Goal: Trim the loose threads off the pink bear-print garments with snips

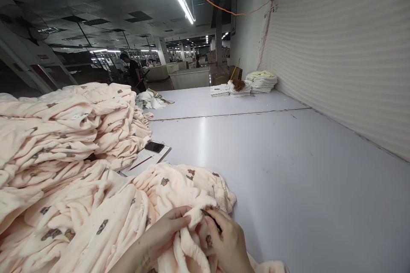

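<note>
My left hand [168, 228] pinches a fold of a pale peach plush garment [179, 187] printed with small brown bears. Close beside it, my right hand [229, 239] is closed around small dark thread snips [215, 222], mostly covered by the fingers. Their pointed tip lies against the gathered fabric between both hands. Loops of the same cloth hang below the fingers, and the garment spreads over the near table edge.
A tall heap of matching peach garments [64, 136] fills the left side. Beyond my hands, a phone [154, 147] and a pencil [141, 163] rest on a notepad [160, 155]. Folded cloth stacks [261, 82] stand at the far end of the white table [304, 187]. A person [133, 70] stands back left.
</note>
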Tool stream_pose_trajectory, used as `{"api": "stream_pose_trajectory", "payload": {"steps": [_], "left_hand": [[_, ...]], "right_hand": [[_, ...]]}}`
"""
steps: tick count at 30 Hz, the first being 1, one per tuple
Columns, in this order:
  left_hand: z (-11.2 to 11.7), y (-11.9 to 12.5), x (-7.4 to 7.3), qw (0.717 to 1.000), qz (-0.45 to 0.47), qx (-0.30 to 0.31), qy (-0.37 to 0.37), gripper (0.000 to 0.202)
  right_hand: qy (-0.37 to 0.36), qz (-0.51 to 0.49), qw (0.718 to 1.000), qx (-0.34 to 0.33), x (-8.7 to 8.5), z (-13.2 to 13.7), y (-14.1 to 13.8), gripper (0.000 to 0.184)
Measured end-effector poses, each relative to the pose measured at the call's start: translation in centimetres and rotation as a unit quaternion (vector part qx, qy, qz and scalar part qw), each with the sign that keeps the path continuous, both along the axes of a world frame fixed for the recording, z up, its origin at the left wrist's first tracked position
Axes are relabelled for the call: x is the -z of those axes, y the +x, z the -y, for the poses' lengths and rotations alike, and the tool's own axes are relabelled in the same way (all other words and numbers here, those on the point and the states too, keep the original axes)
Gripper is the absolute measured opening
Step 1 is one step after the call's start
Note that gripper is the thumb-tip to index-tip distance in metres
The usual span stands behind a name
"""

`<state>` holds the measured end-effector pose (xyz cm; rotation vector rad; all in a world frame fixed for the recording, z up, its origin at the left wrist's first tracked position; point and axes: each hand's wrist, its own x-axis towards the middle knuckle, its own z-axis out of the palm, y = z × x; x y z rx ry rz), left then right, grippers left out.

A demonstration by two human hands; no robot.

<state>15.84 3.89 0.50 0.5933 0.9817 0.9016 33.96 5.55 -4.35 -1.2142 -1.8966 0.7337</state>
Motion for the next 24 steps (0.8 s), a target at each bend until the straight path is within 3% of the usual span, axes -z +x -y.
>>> {"api": "stream_pose_trajectory", "payload": {"steps": [4,8,10,12,14,17,18,21,24], "left_hand": [[0.3,-0.1,-0.6,0.999,-0.031,0.020,0.009,0.028],[0.4,0.0,-0.6,0.999,-0.033,0.023,-0.005,0.028],[0.4,0.1,-0.3,0.988,-0.144,0.041,0.020,0.026],[0.8,0.1,0.1,0.946,-0.312,0.046,0.073,0.017],[1.4,0.0,0.7,0.864,-0.475,0.007,0.166,0.011],[2.6,-0.1,1.9,0.745,-0.589,-0.072,0.306,0.017],[3.0,-0.2,2.3,0.723,-0.598,-0.089,0.334,0.018],[4.0,-0.1,3.2,0.726,-0.576,-0.134,0.352,0.016],[4.7,0.4,3.6,0.755,-0.534,-0.190,0.330,0.013]], "right_hand": [[-0.018,-0.035,0.999,-0.012,0.1,0.2,0.7,0.025],[0.029,-0.039,0.998,-0.041,0.4,0.4,0.7,0.026],[0.030,-0.047,0.998,-0.027,0.6,0.5,0.6,0.023],[0.019,-0.072,0.997,-0.022,0.7,0.6,0.6,0.022],[0.020,-0.105,0.994,-0.024,0.6,0.8,0.8,0.022],[0.034,-0.128,0.991,-0.006,0.0,1.0,1.1,0.024],[0.033,-0.121,0.992,-0.013,-0.3,1.1,1.1,0.024],[0.015,-0.076,0.994,-0.071,-1.2,1.1,0.4,0.027],[-0.020,-0.057,0.995,-0.080,-1.6,1.1,-0.7,0.023]]}}
